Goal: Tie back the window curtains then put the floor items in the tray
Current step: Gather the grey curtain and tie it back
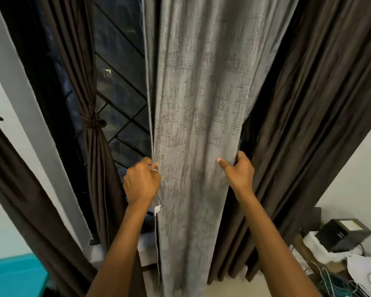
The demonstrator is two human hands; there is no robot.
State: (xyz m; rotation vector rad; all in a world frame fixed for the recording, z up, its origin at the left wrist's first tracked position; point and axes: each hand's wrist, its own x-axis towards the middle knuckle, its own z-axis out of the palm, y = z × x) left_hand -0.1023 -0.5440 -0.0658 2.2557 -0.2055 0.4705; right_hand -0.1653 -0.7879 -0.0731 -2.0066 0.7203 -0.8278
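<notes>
The curtain step is in hand, and only partly done. The left brown curtain (99, 168) is already cinched by a tie (93, 123) beside the window grille (120, 82). The grey curtain (193, 93) hangs loose in the middle, straight ahead, and the right brown curtain (298, 125) hangs loose beyond it.

The left hand (141, 181) grips the grey curtain's left edge, its fingers (147, 162) clenched round the hem. The right hand (237, 172) holds the opposite edge: its fingers curl behind the cloth while the thumb (222, 162) lies stretched across the front.

Next, I judge, the two edges need drawing together into one bundle and moving to a side, then binding. No tie for this panel shows, so one must be found.

The floor items come later: cables (330, 281) and a dark box (341, 234) lie near right. No tray is in view.
</notes>
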